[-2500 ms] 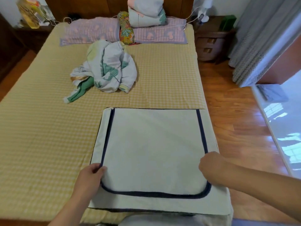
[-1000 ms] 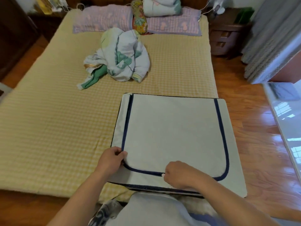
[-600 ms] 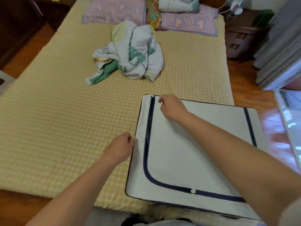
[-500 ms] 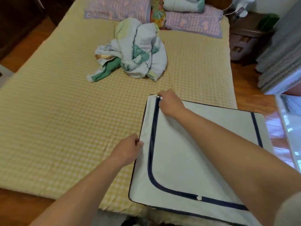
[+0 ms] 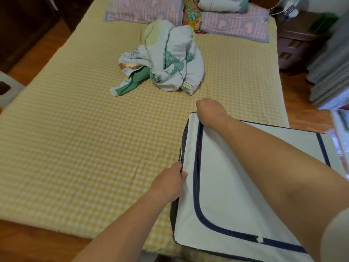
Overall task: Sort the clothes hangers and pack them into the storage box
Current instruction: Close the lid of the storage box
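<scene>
**Two hands at the zip edge of a soft fabric storage box on a bed**

The left hand (image 5: 171,183) pinches the left rim of a white fabric storage box with navy zip trim (image 5: 236,186), fingers curled over its edge about halfway along. The right hand (image 5: 210,111) reaches across the lid to the far left corner, where the navy zip line ends; its fingers are curled downward there, but whether they hold a zip pull cannot be seen. The two hands are well apart along the same side of the box.

The box lies flat on the near right part of a bed with a yellow-and-white checked sheet (image 5: 85,148), its near edge overhanging the mattress. It looks light and floppy: cloth walls that would sag if lifted by one corner. The rim seam is probably the firmest place to grip, with one hand bracing while the other works the zip. A small white zip pull (image 5: 260,239) sits on the near stretch of the track.

No clothes hangers are visible anywhere.

Further up the bed lies a crumpled white, green and yellow patterned quilt (image 5: 166,59), apart from the box. Beyond it are lilac striped pillows (image 5: 236,25) at the headboard. A dark wooden bedside cabinet (image 5: 298,38) stands on the right. Nothing blocks the lid from opening.
</scene>
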Tool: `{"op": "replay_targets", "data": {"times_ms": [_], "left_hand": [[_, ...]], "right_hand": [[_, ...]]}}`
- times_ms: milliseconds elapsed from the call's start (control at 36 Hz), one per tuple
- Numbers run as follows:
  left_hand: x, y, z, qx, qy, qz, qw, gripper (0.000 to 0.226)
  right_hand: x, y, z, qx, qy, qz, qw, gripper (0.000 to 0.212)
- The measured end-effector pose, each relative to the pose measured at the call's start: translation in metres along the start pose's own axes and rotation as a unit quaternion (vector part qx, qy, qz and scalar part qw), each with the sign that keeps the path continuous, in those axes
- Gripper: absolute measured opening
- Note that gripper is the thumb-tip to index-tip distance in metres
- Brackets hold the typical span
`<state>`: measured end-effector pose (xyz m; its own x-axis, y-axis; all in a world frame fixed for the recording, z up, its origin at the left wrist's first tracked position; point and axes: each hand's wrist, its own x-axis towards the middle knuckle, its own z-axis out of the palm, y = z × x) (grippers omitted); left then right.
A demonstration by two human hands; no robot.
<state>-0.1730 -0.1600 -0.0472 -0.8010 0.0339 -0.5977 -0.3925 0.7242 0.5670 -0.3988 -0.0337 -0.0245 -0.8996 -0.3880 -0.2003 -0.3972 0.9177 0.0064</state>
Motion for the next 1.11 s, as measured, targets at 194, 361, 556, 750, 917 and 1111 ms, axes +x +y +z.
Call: {"op": "replay_targets", "data": {"times_ms": [194, 361, 556, 750, 917, 1111], "left_hand": [[0.003, -0.002, 0.003, -0.008, -0.018, -0.011, 1.000, 0.025], [0.005, -0.005, 0.005, -0.029, -0.022, -0.006, 0.999, 0.026], [0.010, -0.013, 0.006, -0.091, -0.006, 0.006, 0.996, 0.027], [0.002, -0.014, 0.002, -0.091, 0.000, 0.018, 0.996, 0.026], [0.002, -0.008, 0.005, -0.071, -0.005, 0.010, 0.997, 0.030], [0.004, -0.004, 0.006, -0.015, -0.002, 0.022, 1.000, 0.034]], "right_hand": [[0.004, 0.008, 0.009, 0.190, -0.001, 0.112, 0.975, 0.013], [-0.005, 0.020, 0.015, 0.180, 0.034, 0.077, 0.980, 0.012], [-0.091, -0.006, 0.032, 0.226, -0.024, 0.016, 0.974, 0.013], [-0.250, -0.041, 0.054, 0.212, -0.121, -0.181, 0.953, 0.016], [-0.310, -0.016, 0.077, 0.113, -0.048, -0.251, 0.960, 0.024], [-0.369, 0.074, 0.065, -0.014, -0.043, -0.187, 0.981, 0.029]]}}
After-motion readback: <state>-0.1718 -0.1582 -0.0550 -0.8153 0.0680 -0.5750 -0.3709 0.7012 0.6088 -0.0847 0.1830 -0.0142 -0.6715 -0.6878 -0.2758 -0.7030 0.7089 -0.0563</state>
